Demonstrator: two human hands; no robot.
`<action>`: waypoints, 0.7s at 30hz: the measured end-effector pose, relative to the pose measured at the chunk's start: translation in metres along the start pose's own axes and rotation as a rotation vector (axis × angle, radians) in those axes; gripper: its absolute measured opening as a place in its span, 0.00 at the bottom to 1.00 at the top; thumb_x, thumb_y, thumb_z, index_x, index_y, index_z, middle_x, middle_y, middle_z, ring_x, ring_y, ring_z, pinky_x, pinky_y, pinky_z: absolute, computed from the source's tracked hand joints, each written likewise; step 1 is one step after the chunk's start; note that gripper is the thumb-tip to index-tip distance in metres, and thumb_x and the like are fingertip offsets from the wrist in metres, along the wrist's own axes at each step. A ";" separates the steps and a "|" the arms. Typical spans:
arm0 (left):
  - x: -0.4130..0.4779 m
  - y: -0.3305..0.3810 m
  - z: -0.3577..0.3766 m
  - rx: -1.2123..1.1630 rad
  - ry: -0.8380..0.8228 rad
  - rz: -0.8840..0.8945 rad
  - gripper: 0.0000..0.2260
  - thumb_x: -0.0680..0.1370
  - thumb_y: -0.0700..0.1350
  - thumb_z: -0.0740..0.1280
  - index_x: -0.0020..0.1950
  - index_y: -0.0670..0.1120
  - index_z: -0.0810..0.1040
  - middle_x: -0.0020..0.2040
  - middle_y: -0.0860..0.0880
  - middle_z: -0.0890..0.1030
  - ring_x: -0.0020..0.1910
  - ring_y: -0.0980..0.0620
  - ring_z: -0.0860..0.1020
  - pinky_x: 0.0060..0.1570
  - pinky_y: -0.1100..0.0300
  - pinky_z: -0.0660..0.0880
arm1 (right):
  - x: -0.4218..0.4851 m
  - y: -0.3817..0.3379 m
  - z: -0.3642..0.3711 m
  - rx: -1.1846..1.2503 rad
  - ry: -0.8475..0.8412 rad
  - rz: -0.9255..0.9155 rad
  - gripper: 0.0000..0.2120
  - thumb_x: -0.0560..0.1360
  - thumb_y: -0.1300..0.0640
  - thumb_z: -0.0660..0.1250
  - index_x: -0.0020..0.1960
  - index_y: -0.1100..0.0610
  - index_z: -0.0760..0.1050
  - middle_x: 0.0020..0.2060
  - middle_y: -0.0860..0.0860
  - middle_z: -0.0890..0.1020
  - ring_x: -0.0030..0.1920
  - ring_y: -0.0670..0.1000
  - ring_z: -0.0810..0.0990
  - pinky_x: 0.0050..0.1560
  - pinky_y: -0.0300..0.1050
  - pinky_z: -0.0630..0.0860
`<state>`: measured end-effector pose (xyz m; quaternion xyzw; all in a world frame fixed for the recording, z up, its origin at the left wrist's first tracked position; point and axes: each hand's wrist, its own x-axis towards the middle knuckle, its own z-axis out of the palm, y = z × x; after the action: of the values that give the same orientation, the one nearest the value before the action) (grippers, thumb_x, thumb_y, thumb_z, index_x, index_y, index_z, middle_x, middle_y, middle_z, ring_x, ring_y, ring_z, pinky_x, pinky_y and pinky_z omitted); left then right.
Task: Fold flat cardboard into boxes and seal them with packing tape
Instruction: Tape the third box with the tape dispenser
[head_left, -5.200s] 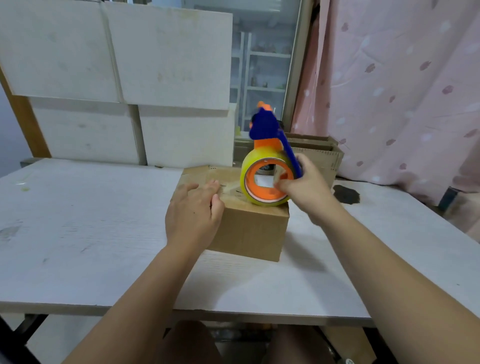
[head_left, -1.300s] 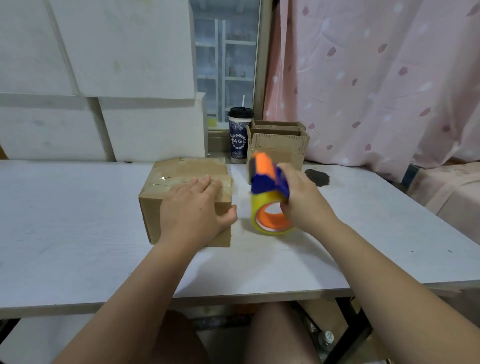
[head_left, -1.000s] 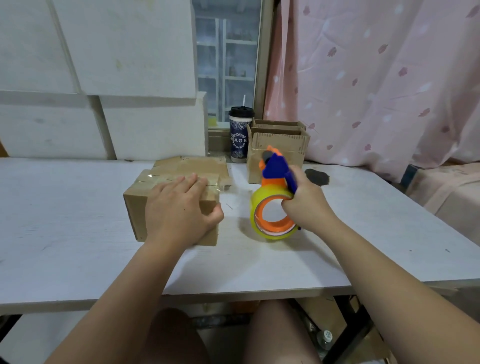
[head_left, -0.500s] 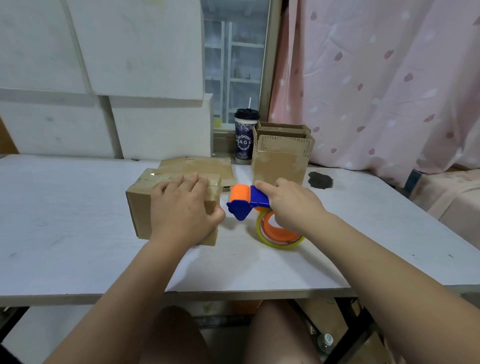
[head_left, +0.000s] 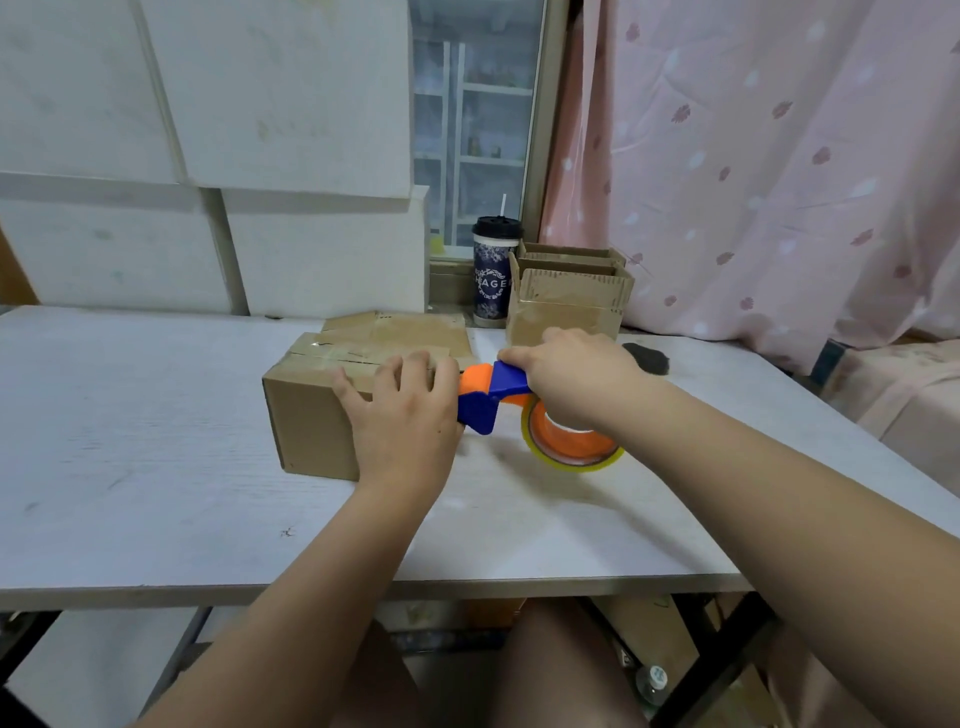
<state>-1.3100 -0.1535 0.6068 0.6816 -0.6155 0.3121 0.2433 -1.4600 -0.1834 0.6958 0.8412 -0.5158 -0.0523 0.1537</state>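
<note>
Swinging tape dispenser (head_left: 488, 395) down to box (head_left: 311, 415) right end, upright before | right hand (head_left: 571, 374) grips it | left hand (head_left: 405, 421) flat on box | side seam likely next

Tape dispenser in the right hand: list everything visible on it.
The tape dispenser looks plastic: a blue body with an orange nose, carrying a roll of yellowish clear tape on an orange core. It is tipped on its side, nose pointing left at the right end of the cardboard box, with the roll low over the table. The right hand grips it from above. The left hand hides whether the nose touches the box.
</note>
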 end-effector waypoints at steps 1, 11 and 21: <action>0.000 0.000 0.001 0.004 0.010 0.004 0.14 0.63 0.43 0.75 0.44 0.44 0.75 0.46 0.45 0.80 0.45 0.42 0.79 0.54 0.31 0.67 | 0.001 -0.002 -0.007 -0.041 -0.007 0.000 0.25 0.76 0.63 0.58 0.70 0.45 0.63 0.49 0.55 0.70 0.45 0.57 0.68 0.40 0.50 0.63; 0.001 -0.010 0.008 -0.217 0.086 0.023 0.15 0.63 0.45 0.76 0.49 0.48 0.81 0.50 0.43 0.81 0.48 0.40 0.79 0.58 0.27 0.59 | 0.028 -0.026 -0.041 -0.281 -0.121 -0.017 0.18 0.76 0.64 0.61 0.64 0.53 0.71 0.37 0.52 0.68 0.47 0.55 0.72 0.42 0.48 0.70; 0.005 -0.023 0.001 -0.109 -0.173 0.157 0.20 0.58 0.55 0.79 0.46 0.50 0.83 0.55 0.40 0.77 0.51 0.37 0.77 0.58 0.26 0.58 | 0.038 -0.022 -0.018 -0.309 -0.279 -0.204 0.20 0.76 0.64 0.60 0.68 0.55 0.71 0.50 0.52 0.78 0.50 0.54 0.77 0.44 0.44 0.76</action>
<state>-1.2870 -0.1546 0.6112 0.6414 -0.7018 0.2362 0.2006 -1.4187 -0.2041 0.7086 0.8400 -0.4302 -0.2617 0.2020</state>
